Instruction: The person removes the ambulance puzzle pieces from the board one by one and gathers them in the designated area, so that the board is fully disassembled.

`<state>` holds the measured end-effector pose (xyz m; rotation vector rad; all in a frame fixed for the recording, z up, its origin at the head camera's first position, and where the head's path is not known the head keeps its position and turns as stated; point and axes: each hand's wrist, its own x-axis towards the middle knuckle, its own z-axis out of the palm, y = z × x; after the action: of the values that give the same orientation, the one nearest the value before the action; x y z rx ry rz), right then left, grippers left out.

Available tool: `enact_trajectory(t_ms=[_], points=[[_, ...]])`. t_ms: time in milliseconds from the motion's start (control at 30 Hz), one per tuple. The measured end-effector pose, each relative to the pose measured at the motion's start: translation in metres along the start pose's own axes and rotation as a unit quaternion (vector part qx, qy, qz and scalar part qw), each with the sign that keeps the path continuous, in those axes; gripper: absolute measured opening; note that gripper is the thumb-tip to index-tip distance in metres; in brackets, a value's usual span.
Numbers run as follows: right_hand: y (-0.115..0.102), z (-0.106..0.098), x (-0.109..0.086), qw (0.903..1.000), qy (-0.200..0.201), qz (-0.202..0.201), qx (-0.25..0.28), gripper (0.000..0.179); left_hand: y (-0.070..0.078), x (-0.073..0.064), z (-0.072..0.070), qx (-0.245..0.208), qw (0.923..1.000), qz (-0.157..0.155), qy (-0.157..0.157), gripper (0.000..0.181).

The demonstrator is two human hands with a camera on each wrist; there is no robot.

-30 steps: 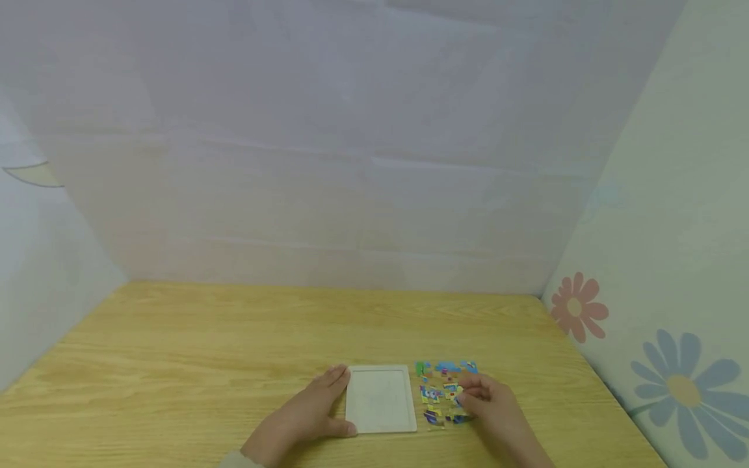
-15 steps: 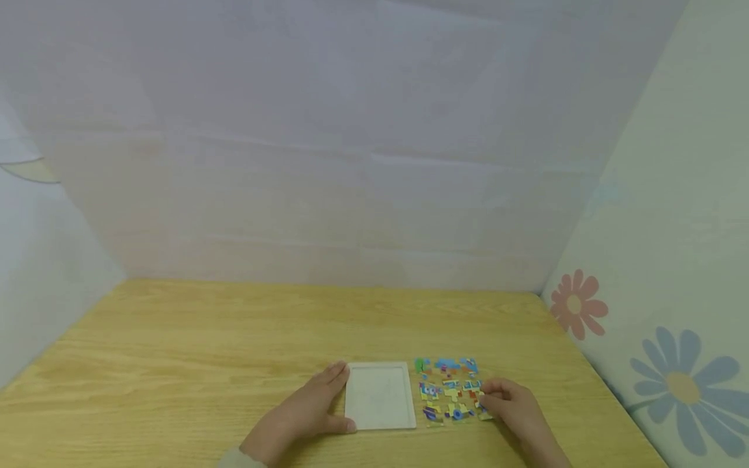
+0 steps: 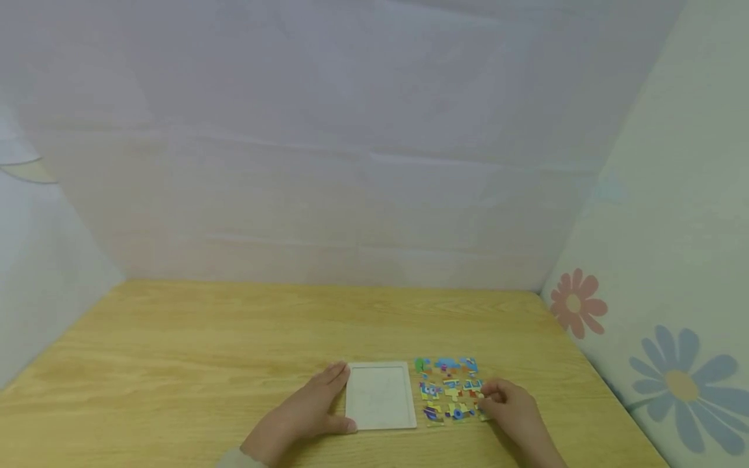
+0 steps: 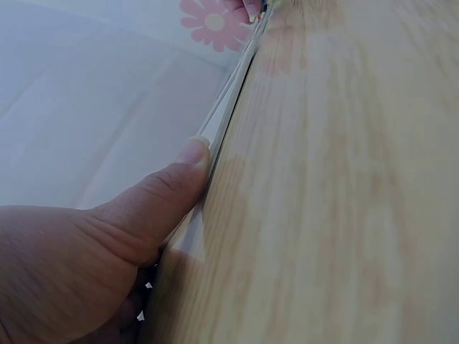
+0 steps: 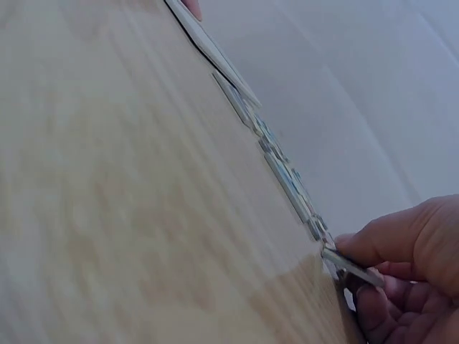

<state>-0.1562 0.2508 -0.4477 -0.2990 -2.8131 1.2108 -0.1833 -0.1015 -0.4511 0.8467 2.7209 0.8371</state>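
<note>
A pale wooden puzzle tray (image 3: 381, 398) with a raised rim lies flat on the table, its recess bare. My left hand (image 3: 308, 407) rests along its left edge, fingers straight at the upper corner; the thumb (image 4: 192, 154) presses the edge near the lower corner. To the tray's right, colourful jigsaw pieces (image 3: 458, 412) lie in loose rows. At the lower right of these, my right hand (image 3: 515, 411) pinches a puzzle piece (image 5: 353, 268) between thumb and fingers. That piece is tilted, one edge close to the table; its printed face is hidden from the right wrist view.
The wood-grain table (image 3: 234, 331) stretches left and back from the tray. A pale wrinkled sheet (image 3: 351, 162) stands behind it, and a white wall with flowers (image 3: 683, 388) borders the right side.
My right hand has moved right, from over the middle of the pieces to the lower right end of the rows, uncovering several pieces. The left hand and tray stay put.
</note>
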Motion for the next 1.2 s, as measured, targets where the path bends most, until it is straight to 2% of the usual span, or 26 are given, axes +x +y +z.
enact_trajectory(t_ms=[200,500,833,1200], points=[[-0.011,-0.003,-0.006,0.9989,-0.007,-0.011,-0.045,0.018,0.000,-0.001,0.001,-0.010,0.9999,-0.007,-0.003,0.097],[-0.013,0.000,-0.007,0.9984,0.002,0.001,-0.056,0.016,0.004,-0.001,-0.001,-0.008,0.9999,-0.004,-0.009,0.096],[-0.009,0.000,-0.008,0.9980,0.002,0.010,-0.063,0.017,0.002,0.000,0.001,-0.005,0.9999,-0.005,-0.012,0.097],[-0.010,-0.002,-0.008,0.9972,0.005,0.002,-0.075,0.016,0.001,-0.001,0.000,-0.008,0.9999,-0.001,-0.008,0.096]])
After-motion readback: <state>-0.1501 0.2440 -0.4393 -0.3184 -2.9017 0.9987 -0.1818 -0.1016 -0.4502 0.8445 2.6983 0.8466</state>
